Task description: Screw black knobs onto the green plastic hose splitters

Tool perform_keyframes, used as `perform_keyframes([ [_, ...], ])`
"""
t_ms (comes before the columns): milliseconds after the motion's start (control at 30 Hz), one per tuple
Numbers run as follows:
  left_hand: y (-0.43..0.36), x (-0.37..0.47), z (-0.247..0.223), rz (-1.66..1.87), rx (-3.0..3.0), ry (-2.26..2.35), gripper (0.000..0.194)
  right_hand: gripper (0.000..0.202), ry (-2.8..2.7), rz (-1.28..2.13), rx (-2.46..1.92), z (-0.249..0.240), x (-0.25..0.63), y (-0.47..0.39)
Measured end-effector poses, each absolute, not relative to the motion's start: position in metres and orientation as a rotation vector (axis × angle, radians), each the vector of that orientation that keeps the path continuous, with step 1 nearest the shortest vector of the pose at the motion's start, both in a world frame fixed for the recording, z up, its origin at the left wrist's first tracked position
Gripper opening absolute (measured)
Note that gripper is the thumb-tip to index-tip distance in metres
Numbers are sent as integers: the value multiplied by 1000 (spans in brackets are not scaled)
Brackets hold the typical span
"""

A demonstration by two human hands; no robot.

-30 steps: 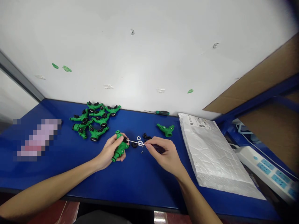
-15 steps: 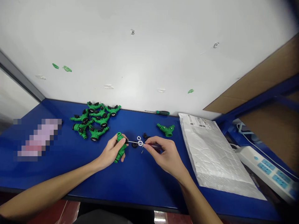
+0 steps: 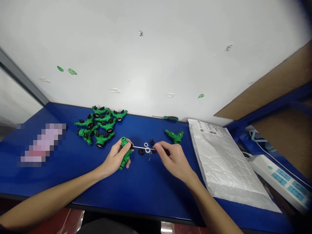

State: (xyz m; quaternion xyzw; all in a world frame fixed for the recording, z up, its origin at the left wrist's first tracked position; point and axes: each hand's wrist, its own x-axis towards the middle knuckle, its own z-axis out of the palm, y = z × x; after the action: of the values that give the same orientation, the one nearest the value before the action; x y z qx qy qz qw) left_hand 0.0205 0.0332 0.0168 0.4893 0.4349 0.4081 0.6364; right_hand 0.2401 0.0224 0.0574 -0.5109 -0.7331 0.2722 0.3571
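My left hand [image 3: 118, 156] is closed around a green Y-shaped hose connector [image 3: 124, 158], its thumb beside a black part on the connector. My right hand [image 3: 172, 157] grips a screwdriver [image 3: 143, 148] by its handle, which the fingers mostly hide. The shaft runs left, and its tip meets the black part. Under and around the shaft lie white washers [image 3: 147, 150], a black ring [image 3: 141, 151], a black valve knob [image 3: 152, 142] and small screws [image 3: 149, 159]. Farther right rests another green connector body [image 3: 174, 136] without black knobs.
Several green connectors with black knobs [image 3: 99, 125] are clustered at the back left. A second screwdriver [image 3: 168, 118] lies along the wall. To the right are a silver padded envelope [image 3: 219, 165] and a power strip [image 3: 278, 177]. A pixelated pinkish item [image 3: 45, 143] is at left.
My right hand has shifted slightly right and its fingers have moved back along the screwdriver, baring more shaft. My left hand keeps its hold on the connector. The view has shifted slightly.
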Motion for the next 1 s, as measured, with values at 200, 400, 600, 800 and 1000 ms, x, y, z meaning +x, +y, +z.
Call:
perform_keyframes([
  [200,32,22,15,916,1127,1012,36,14,-1804,745,-1188,57,242,21],
  [400,31,25,18,927,1141,1047,37,19,-1796,806,-1286,53,245,21],
  [600,31,25,19,936,1168,1064,38,18,-1727,861,-1227,45,245,21],
  [800,31,25,21,954,1196,1077,37,14,-1776,839,-1202,42,248,23],
  [1000,35,20,23,979,1228,1081,34,18,-2156,878,-1271,44,261,26],
])
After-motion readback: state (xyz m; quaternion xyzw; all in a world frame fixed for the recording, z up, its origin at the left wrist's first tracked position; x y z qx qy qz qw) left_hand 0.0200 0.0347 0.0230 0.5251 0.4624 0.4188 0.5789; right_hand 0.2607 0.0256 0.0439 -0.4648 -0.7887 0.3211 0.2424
